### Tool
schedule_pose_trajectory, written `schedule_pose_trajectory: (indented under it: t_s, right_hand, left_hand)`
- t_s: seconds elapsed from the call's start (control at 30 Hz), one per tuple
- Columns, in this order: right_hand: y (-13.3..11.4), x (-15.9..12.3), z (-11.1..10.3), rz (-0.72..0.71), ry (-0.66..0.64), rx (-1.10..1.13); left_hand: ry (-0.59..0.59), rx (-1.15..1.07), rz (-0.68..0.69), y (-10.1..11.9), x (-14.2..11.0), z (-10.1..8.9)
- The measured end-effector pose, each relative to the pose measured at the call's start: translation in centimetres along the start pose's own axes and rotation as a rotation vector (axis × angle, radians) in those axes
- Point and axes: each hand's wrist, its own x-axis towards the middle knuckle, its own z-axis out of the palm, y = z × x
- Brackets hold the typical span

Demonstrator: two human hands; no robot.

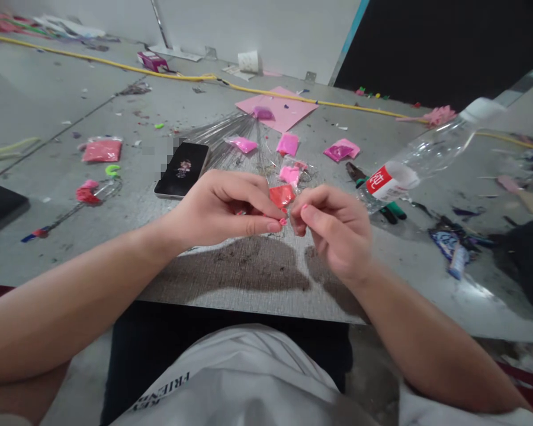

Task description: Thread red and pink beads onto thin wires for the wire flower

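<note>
Over the table's near part, my left hand (231, 207) pinches a tiny lump of pink-red modelling clay (283, 222) between thumb and fingertips. Close beside it, my right hand (340, 228) is closed in a pinch, with a small pink-red clay bit (304, 207) showing at the thumb tip. A narrow gap separates the two hands. Just behind them lies a red clay packet (282, 194), partly hidden by the fingers. Beyond that are a light pink packet (289, 173) and a brighter pink packet (288, 144).
A black phone (184, 170) lies by my left hand, near thin clear strands (224, 139). To the right, a plastic bottle (430, 154) leans over green-handled pliers (393, 212). A yellow cable (160, 73) crosses the back, over pink paper (288, 100). A salmon packet (102, 150) sits left.
</note>
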Motion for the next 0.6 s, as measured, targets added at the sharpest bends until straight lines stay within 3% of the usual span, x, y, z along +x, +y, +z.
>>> schedule_pose_trajectory:
  t_s: [0.2, 0.6]
  right_hand:
    - [-0.9, -0.5, 0.1, -0.087, -0.145, -0.097]
    - [-1.2, -0.9, 0.5, -0.202, -0.208, -0.105]
  left_hand:
    - [-0.012, -0.102, 0.049, 0.3, -0.2, 0.1]
    - [0.020, -0.042, 0.072, 0.6, -0.2, 0.1]
